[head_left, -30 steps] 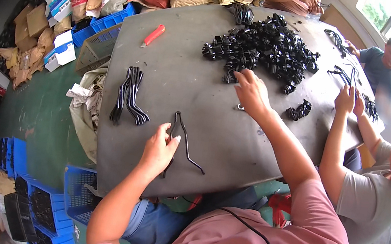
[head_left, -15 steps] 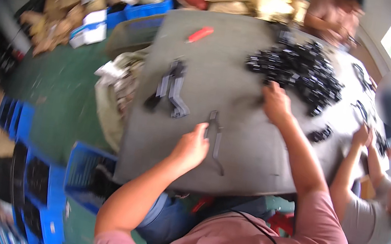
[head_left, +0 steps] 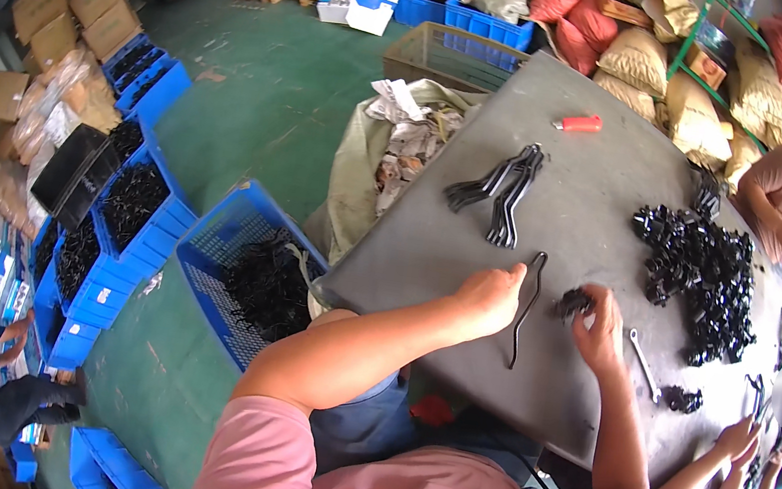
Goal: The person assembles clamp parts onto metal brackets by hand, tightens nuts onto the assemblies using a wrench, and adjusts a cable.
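Observation:
My left hand [head_left: 490, 300] is over the near part of the grey table, its fingers closed. Whatever they may hold is hidden. Right beside its fingertips is a thin, bent black rod [head_left: 526, 315]; whether they touch is unclear. Farther right, my right hand [head_left: 600, 332] grips a small clump of black parts [head_left: 571, 303], slightly blurred, low over the tabletop. A large heap of similar black parts [head_left: 699, 281] lies beyond it. Next to my right forearm are a wrench [head_left: 644, 365] and a smaller cluster of black parts [head_left: 682, 399].
Several bent black rods [head_left: 510, 192] lie together on the grey table [head_left: 429, 260], with a red-handled tool [head_left: 581, 123] behind them. A blue crate [head_left: 251, 269] of black pieces and a pale sack [head_left: 364, 154] stand at the left. Co-workers sit at the right.
My right hand has come back from the heap toward my left hand, now with black parts in it. The whole view has swung left, showing more floor and crates.

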The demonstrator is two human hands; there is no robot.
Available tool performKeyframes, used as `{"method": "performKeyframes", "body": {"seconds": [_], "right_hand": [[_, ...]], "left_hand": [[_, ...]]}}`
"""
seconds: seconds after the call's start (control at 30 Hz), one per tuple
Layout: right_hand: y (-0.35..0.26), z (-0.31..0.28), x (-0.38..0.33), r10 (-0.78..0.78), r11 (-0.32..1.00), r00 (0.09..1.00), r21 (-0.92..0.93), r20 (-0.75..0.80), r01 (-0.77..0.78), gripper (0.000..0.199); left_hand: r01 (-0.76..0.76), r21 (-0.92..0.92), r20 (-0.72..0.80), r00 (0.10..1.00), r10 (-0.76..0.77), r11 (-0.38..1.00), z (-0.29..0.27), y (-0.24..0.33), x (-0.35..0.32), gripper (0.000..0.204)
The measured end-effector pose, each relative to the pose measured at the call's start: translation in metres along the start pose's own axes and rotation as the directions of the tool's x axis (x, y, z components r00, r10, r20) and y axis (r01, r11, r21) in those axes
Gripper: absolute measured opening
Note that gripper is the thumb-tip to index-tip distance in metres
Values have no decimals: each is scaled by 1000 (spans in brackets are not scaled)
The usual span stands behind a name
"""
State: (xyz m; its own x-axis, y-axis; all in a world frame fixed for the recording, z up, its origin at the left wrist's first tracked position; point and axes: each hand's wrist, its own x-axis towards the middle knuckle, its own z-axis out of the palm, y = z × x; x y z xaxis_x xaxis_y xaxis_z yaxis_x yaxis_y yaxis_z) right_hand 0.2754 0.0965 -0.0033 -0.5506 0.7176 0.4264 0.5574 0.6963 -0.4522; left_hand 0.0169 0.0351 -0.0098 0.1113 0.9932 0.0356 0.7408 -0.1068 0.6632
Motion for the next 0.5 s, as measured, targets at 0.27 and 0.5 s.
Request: {"method": "performKeyframes", "body": {"seconds": [0.27, 0.5], "right_hand": [[1, -3, -40, 118, 992, 992, 48, -45, -116, 41], [20, 32, -39, 18, 990, 993, 144, -120, -1, 44]], "left_hand": [[-241, 209, -348, 887, 303, 948, 6, 32, -2, 29], [-301, 181, -175, 927, 332, 936, 44, 48, -9, 58]]}}
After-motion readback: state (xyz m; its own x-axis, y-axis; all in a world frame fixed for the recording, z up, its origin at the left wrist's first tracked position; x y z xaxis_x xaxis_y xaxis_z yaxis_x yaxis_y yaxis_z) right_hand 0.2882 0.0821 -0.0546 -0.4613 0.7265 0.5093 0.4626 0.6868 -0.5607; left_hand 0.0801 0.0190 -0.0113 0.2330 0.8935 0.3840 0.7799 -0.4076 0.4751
